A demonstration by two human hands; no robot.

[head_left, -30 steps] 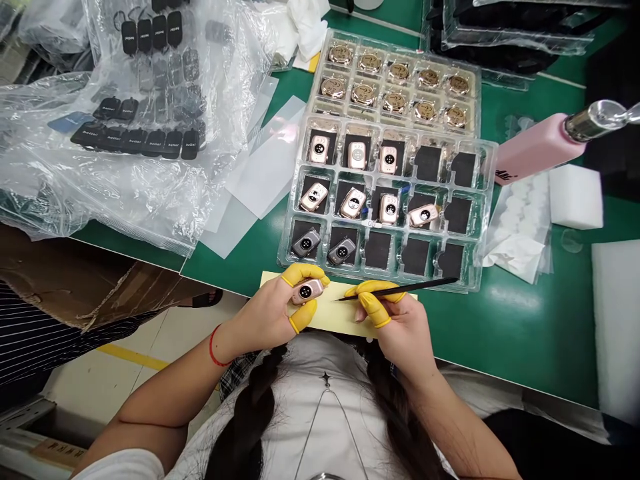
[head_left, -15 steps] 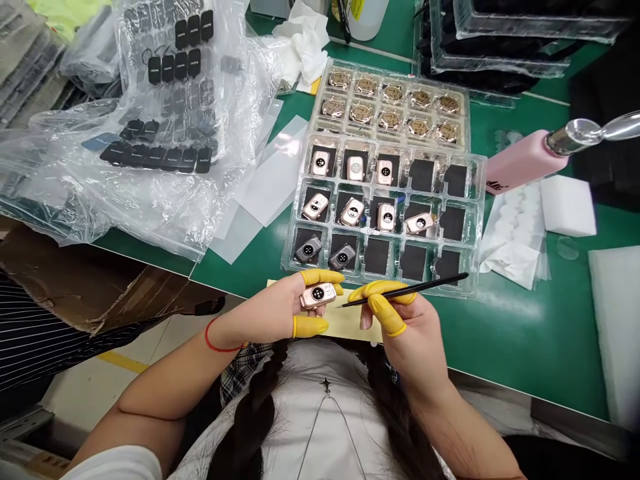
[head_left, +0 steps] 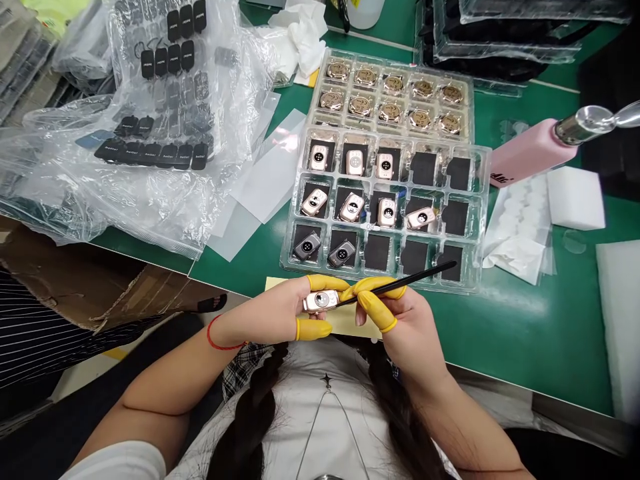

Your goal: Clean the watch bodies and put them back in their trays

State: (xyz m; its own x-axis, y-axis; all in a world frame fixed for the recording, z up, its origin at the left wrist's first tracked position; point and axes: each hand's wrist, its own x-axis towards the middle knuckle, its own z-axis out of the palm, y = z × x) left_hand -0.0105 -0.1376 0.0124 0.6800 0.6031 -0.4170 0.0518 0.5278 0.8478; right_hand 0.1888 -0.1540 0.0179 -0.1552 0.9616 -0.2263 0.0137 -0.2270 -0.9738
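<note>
My left hand [head_left: 283,308], with yellow finger cots on some fingers, is closed around a rose-gold smartwatch body [head_left: 321,301]. The watch lies with its back and round sensor facing up. In a pinch between yellow-covered fingertips, my right hand [head_left: 407,323] holds slim black tweezers [head_left: 425,275]. Their tip meets the right end of the watch, where fingers partly hide it. Beneath both hands lies a pale yellow sheet [head_left: 357,323]. Just beyond them, a clear compartment tray [head_left: 473,250] holds several rose-gold watches and two dark ones on black pads.
Another tray of round watches [head_left: 360,105] sits behind. On the left are plastic bags [head_left: 240,100] with black "hello!" film pieces. A pink pump bottle [head_left: 535,153], a white foam block [head_left: 575,198] and stacked trays [head_left: 505,47] stand to the right. A person's foot [head_left: 213,303] shows below left.
My right hand has moved left, bringing the tweezers' tip to the watch. The watch has tilted slightly in my left hand. At lower left, a dark-clothed leg has come into view.
</note>
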